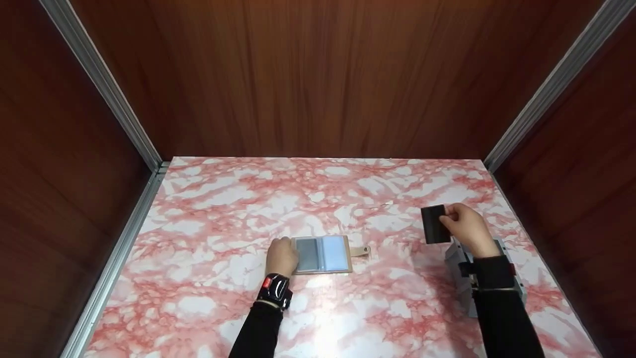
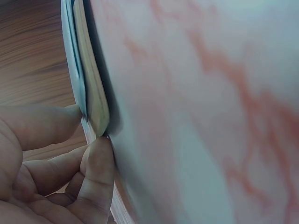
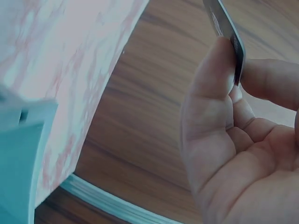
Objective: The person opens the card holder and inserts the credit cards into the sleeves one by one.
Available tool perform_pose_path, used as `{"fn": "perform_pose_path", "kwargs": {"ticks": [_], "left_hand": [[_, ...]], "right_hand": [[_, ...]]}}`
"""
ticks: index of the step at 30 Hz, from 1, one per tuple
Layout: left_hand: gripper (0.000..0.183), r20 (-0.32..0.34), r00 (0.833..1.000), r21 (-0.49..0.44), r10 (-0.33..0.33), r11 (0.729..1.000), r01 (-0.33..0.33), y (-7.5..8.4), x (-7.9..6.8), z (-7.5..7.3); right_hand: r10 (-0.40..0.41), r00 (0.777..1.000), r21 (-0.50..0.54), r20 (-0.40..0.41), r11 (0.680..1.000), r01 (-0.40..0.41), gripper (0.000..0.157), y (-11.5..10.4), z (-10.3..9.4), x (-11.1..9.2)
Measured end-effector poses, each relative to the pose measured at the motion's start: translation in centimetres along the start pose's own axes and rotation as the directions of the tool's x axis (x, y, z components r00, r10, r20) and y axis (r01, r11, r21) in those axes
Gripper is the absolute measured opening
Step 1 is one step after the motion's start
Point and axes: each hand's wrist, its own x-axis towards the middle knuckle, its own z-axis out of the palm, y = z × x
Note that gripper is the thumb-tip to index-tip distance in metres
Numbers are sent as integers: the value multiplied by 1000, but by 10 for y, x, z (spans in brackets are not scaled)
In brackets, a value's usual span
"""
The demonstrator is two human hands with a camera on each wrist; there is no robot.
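Observation:
An open card holder (image 1: 322, 255) with a tan cover and clear plastic sleeves lies on the marbled table. Its strap with a snap (image 1: 359, 250) points right. At its left edge, my left hand (image 1: 282, 256) pinches the holder; the left wrist view shows the thumb and fingers at a corner of the tan cover (image 2: 93, 79). Above the table on the right, my right hand (image 1: 467, 227) holds a dark card (image 1: 436, 224) between thumb and fingers. In the right wrist view the card (image 3: 229, 32) appears nearly edge-on, gripped near one end.
Beneath my right forearm stands a grey box (image 1: 467, 294), partly hidden by the sleeve; its pale rim (image 3: 44, 114) shows in the right wrist view. Brown wood-grain panels (image 1: 318, 79) enclose the red-and-white table (image 1: 223, 209) at the back and sides, with metal rails (image 1: 112, 92) at the corners.

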Motion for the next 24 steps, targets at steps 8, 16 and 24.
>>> {"fn": "perform_pose_path", "kwargs": {"ticks": [8,16,24], "left_hand": [[12,-13,1000,18,22,1000,-22,0,-1,0],[11,1,1000,12,-9,1000,9,0,0,1],[8,-9,1000,2,-27,1000,27,0,1,3]], "right_hand": [[-19,999,33,33,999,18,21,-10,20,6],[-48,998,49,50,998,46,17,-16,40,10],[-91,995,69,49,994,88,13,-24,57,12]]}}
